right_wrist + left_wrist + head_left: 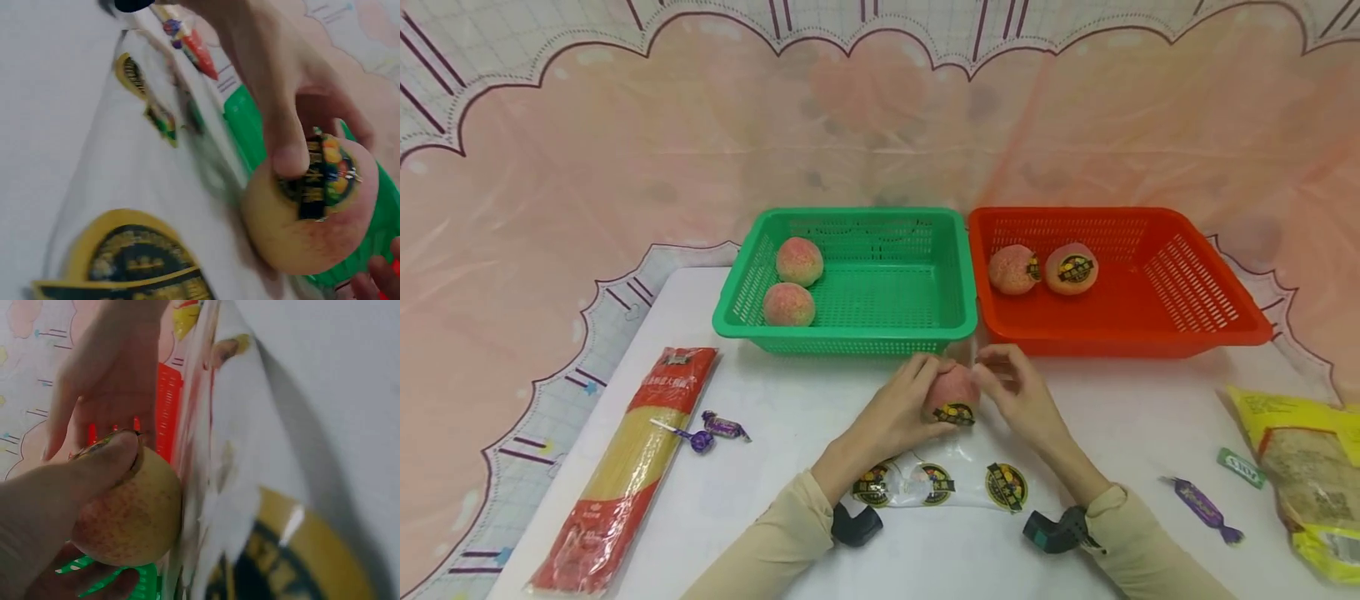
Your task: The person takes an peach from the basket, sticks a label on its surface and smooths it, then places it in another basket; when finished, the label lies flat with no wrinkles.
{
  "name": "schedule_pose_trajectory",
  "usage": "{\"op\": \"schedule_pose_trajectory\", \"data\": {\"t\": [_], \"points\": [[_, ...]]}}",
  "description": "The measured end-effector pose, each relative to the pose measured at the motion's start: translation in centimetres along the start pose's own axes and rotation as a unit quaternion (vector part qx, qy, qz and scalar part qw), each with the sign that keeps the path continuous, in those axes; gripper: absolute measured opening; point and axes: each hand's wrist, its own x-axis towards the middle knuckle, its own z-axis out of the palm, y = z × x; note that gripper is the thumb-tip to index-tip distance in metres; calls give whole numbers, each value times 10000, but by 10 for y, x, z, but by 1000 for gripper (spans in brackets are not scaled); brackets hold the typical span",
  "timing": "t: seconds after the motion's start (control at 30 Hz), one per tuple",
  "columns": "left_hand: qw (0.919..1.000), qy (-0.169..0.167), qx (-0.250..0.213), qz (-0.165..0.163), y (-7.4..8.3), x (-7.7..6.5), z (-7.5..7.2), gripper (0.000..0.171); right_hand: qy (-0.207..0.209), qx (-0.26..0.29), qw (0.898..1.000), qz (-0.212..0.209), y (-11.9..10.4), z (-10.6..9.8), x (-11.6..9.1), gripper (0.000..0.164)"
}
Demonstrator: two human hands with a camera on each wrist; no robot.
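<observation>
My left hand [895, 408] grips a pink peach [953, 387] above the table in the head view, and its thumb lies against a black-and-gold sticker [328, 178] on the fruit in the right wrist view. Just right of the peach is my right hand [1026, 400], its fingers loosely bent and holding nothing. Below both hands lies a clear sheet [962, 479] bearing three round black-and-gold stickers. Two peaches without visible stickers sit at the left of the green basket [895, 333]. Two peaches with stickers sit in the red basket [1157, 337].
To the left lie a red-ended noodle packet [632, 467], a purple lollipop [700, 441] and a purple wrapped candy [724, 425]. On the right are another purple candy [1204, 508], a small green packet [1241, 467] and a yellow bag [1307, 475]. The baskets stand side by side behind the hands.
</observation>
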Motion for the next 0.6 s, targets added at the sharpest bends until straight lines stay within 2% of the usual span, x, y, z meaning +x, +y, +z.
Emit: {"op": "schedule_pose_trajectory", "data": {"t": [0.03,0.07,0.1,0.13,0.17,0.23,0.3,0.33,0.47,0.53,0.6], "points": [[9999,-61,-115,-32,0,-1,0,71,211,414,9984,318,4,-3,2,37],[9996,-119,-219,-94,1,-2,1,71,453,959,9924,622,8,-7,3,37],[9992,-163,-312,-182,1,-3,2,71,673,1655,9797,908,9,-12,3,37],[9986,-176,-411,-266,2,-4,3,70,898,2384,9596,1197,10,-17,4,38],[9979,-171,-503,-360,3,-5,4,69,1150,3063,9341,1430,11,-23,4,37],[9969,-109,-558,-541,4,-6,5,69,1684,4226,8746,1679,15,-36,3,37],[9956,5,-643,-677,5,-7,6,70,2156,5073,8163,1730,20,-50,4,38],[9949,75,-700,-717,6,-7,6,70,2410,5342,7916,1730,25,-58,4,39],[9920,379,-986,-690,13,-3,4,73,3173,5999,7169,1596,33,-90,7,35],[9879,513,-1307,-662,19,0,1,72,3424,6259,6845,1500,31,-105,8,34],[9807,615,-1719,-694,26,4,-2,72,3557,6489,6584,1373,26,-117,8,34]]}}
